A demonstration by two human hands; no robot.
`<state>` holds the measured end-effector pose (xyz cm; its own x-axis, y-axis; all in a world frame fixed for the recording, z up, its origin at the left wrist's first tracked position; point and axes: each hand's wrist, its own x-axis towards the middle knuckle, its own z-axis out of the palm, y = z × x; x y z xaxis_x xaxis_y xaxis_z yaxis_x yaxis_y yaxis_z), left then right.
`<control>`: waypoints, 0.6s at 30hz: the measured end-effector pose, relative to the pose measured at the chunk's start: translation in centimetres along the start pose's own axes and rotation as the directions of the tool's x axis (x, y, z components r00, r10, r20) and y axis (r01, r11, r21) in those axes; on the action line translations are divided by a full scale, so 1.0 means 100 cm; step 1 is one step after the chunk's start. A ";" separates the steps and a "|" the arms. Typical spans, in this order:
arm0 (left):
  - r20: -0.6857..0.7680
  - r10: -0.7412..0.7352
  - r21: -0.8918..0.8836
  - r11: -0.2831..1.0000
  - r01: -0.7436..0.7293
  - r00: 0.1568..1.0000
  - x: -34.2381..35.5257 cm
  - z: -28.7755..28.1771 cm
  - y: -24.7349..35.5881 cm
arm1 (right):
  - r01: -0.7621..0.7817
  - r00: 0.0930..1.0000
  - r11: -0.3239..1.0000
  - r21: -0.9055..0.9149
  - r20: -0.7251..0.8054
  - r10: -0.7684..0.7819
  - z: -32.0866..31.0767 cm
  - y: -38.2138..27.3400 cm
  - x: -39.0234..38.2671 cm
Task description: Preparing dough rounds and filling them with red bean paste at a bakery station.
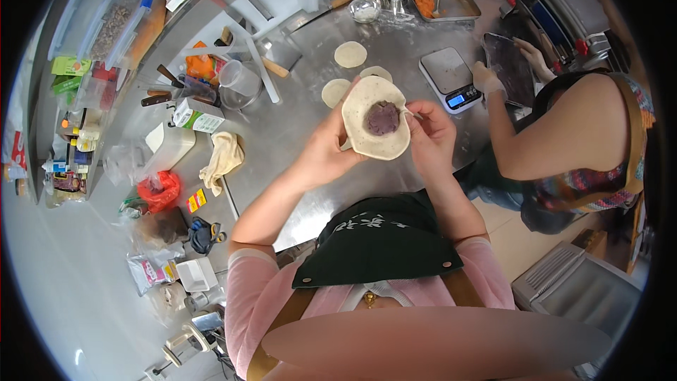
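Note:
A round, pale dough wrapper (361, 99) rests on my left hand (326, 149), whose fingers curl under it and whose thumb lies along its near edge. At its middle sits a lump of dark purple filling (383, 119). My right hand (431, 132) pinches the wrapper's right edge between thumb and fingers, pulling it into a small fold. Beyond my hands, flat dough rounds lie on the steel table: one round (350, 54) farther off, another round (334, 92) to the left, and a third round (376, 72) partly hidden behind the held wrapper.
A digital scale (447, 70) stands to the right, beside a co-worker's hands (491, 79) on a dark tray (509, 67). Metal bowls (365, 10) and a tray of orange filling (460, 1) are at the back. Leftward are a clear plastic jug (240, 83), a scraper (282, 53) and a cloth (223, 159).

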<state>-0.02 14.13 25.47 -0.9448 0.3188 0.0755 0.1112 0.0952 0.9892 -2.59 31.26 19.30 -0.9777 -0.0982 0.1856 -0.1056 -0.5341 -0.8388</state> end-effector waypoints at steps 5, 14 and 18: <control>-0.136 0.204 -0.179 0.957 -0.226 0.970 0.000 0.018 -0.035 | 0.088 0.996 0.994 -0.062 -0.013 -0.089 0.019 0.001 -0.004; -0.180 -0.283 -0.978 0.157 -0.139 0.942 0.014 0.021 -0.025 | 0.386 0.922 0.836 -0.391 0.140 -0.360 0.028 0.007 -0.003; -0.155 -0.321 -0.987 0.100 -0.129 0.934 0.022 0.020 -0.039 | 0.502 0.858 0.638 -0.584 0.242 -0.454 0.026 0.011 -0.002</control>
<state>-1.95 16.31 21.53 -0.9661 0.1214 -0.2277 -0.1711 -0.9620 0.2127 -2.08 28.53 19.63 -0.7467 -0.0450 0.6636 -0.6643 0.1005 -0.7407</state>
